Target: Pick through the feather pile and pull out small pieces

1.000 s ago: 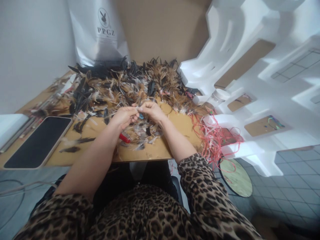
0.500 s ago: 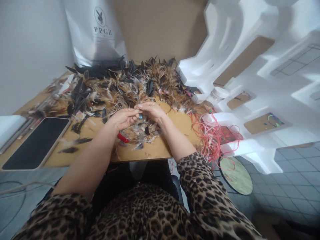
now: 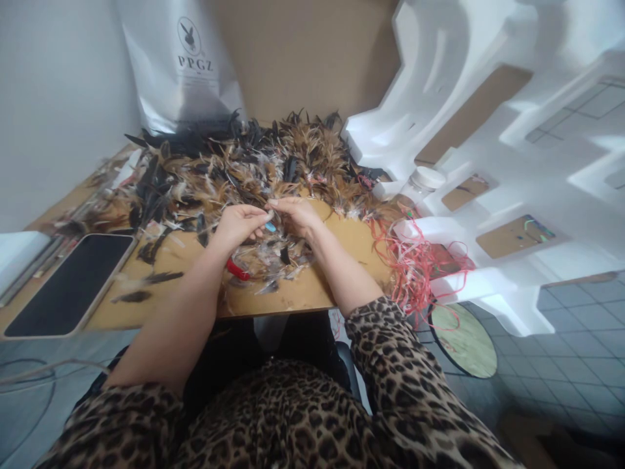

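Pinching tiny pale piece [image 3: 270, 213], left hand [image 3: 240, 225]; brown-black feathers [image 3: 312, 148] beyond, tangled.

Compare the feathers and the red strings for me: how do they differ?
The feathers are mostly brown and black; the strings are pinkish red. The feathers look broad and leaf-like, while the strings are long and thin. The feathers spread widely over the table; the strings bunch at its right side. Both lie in loose, messy heaps.

Feathers heaped across the table [image 3: 273, 299] suggest a craft workspace.
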### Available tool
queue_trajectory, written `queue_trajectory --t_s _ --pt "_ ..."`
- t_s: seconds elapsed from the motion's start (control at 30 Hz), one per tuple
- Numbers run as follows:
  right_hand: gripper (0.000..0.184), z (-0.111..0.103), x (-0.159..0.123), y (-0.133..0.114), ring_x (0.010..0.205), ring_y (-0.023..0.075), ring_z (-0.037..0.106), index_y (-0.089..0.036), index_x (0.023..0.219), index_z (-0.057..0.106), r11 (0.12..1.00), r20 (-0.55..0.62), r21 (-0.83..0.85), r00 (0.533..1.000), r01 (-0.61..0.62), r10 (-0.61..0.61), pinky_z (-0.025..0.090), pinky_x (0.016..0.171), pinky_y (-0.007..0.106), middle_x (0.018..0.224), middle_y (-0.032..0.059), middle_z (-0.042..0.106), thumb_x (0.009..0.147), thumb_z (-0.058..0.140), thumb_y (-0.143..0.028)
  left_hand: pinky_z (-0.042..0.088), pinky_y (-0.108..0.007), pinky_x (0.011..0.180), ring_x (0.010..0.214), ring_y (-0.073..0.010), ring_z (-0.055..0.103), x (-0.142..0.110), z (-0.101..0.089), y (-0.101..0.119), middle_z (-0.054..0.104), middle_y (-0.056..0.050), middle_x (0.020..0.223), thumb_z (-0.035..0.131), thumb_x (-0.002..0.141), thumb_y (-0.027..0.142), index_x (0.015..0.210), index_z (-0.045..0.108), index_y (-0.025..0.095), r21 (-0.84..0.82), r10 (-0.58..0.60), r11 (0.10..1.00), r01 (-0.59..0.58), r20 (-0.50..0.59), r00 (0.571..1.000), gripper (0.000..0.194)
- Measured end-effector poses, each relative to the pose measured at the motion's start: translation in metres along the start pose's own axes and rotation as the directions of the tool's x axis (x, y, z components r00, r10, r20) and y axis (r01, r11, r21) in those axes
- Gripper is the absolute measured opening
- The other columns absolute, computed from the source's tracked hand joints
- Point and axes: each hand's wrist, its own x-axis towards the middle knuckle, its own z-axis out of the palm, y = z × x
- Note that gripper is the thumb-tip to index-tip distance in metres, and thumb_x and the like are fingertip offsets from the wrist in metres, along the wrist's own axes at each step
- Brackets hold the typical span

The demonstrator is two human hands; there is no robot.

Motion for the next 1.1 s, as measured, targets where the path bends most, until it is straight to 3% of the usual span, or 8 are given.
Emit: queue_trajectory --t_s 0.1,0.17,0.37,0.53,0.73,0.83,0.93,1.1 --pt "0.026 -0.001 0.003 0.003 0.054 0.0083 0.056 -0.011 0.067 0.068 1.0 -0.031 0.007 1.0 -0.006 0.006 0.044 0.056 0.021 0.057 0.0007 0.065 0.052 0.078 -0.03 0.038 -0.018 0.042 0.043 -0.0079 0.051 -0.001 0.005 -0.001 0.057 0.001 0.051 0.072 0.059 0.032 0.07 0.064 0.013 0.14 0.183 0.976 -0.164 -0.137 0.974 0.023" --pt "0.025 0.0 0.005 0.006 0.051 0.0073 0.054 -0.011 0.066 0.068 1.0 -0.036 0.006 0.999 0.005 -0.005 0.042 0.053 0.02 0.055 0.0004 0.064 0.052 0.078 -0.03 0.039 -0.018 0.042 0.043 -0.0082 0.051 0.0 0.009 -0.003 0.057 0.001 0.051 0.072 0.058 0.03 0.068 0.062 0.014 0.174 0.221 0.965 -0.194 -0.152 0.963 0.022" --pt "0.026 0.005 0.005 0.009 0.05 0.007 0.053 -0.012 0.063 0.067 1.0 -0.05 -0.005 0.999 0.008 -0.008 0.041 0.051 0.019 0.054 -0.0004 0.064 0.049 0.079 -0.03 0.046 -0.02 0.048 0.05 -0.012 0.06 0.007 0.016 -0.011 0.059 0.001 0.055 0.073 0.054 0.022 0.069 0.05 0.015 -0.121 0.055 0.99 -0.069 -0.11 0.992 0.028" --pt "0.028 0.0 0.005 0.007 0.057 0.0095 0.057 -0.012 0.067 0.068 1.0 0.029 -0.012 1.0 0.012 -0.012 0.044 0.055 0.021 0.061 0.0019 0.066 0.052 0.078 -0.034 0.047 -0.019 0.048 0.053 -0.0125 0.062 0.007 0.011 -0.01 0.062 -0.002 0.057 0.073 0.057 0.021 0.072 0.051 0.014 -0.226 0.001 0.974 -0.013 -0.05 0.999 0.028" --pt "0.027 -0.002 0.006 0.008 0.055 0.0086 0.055 -0.012 0.068 0.067 0.999 -0.005 -0.041 1.0 -0.001 0.001 0.043 0.053 0.021 0.059 0.0021 0.065 0.056 0.076 -0.035 0.048 -0.019 0.051 0.058 -0.0126 0.064 0.004 0.005 -0.01 0.067 -0.006 0.068 0.07 0.06 0.02 0.077 0.053 0.014 -0.276 -0.086 0.955 0.104 0.077 0.993 0.025" --pt "0.026 -0.001 0.006 0.008 0.053 0.0078 0.054 -0.013 0.066 0.067 0.999 -0.028 -0.035 1.0 -0.001 0.0 0.041 0.052 0.02 0.059 0.0012 0.065 0.055 0.076 -0.035 0.046 -0.021 0.049 0.056 -0.0131 0.062 0.002 0.008 -0.008 0.065 -0.004 0.065 0.071 0.058 0.023 0.074 0.053 0.014 -0.182 -0.041 0.982 0.039 -0.003 0.999 0.025" --pt "0.027 0.0 0.006 0.009 0.048 0.0063 0.049 -0.012 0.066 0.067 0.999 -0.063 -0.053 0.998 -0.003 0.0 0.036 0.048 0.02 0.056 -0.0002 0.063 0.053 0.076 -0.034 0.043 -0.02 0.049 0.052 -0.0108 0.057 0.002 0.012 -0.008 0.06 0.0 0.06 0.07 0.059 0.026 0.071 0.055 0.015 0.035 0.097 0.995 -0.094 -0.129 0.987 0.022" --pt "0.027 0.003 0.005 0.009 0.044 0.0045 0.043 -0.012 0.063 0.064 0.997 -0.118 -0.081 0.993 0.003 -0.013 0.03 0.045 0.019 0.05 -0.0033 0.058 0.052 0.076 -0.034 0.045 -0.023 0.062 0.062 -0.0105 0.057 0.001 0.01 -0.011 0.06 -0.002 0.08 0.063 0.065 0.025 0.076 0.06 0.017 0.451 0.431 0.823 -0.345 -0.1 0.897 0.014"
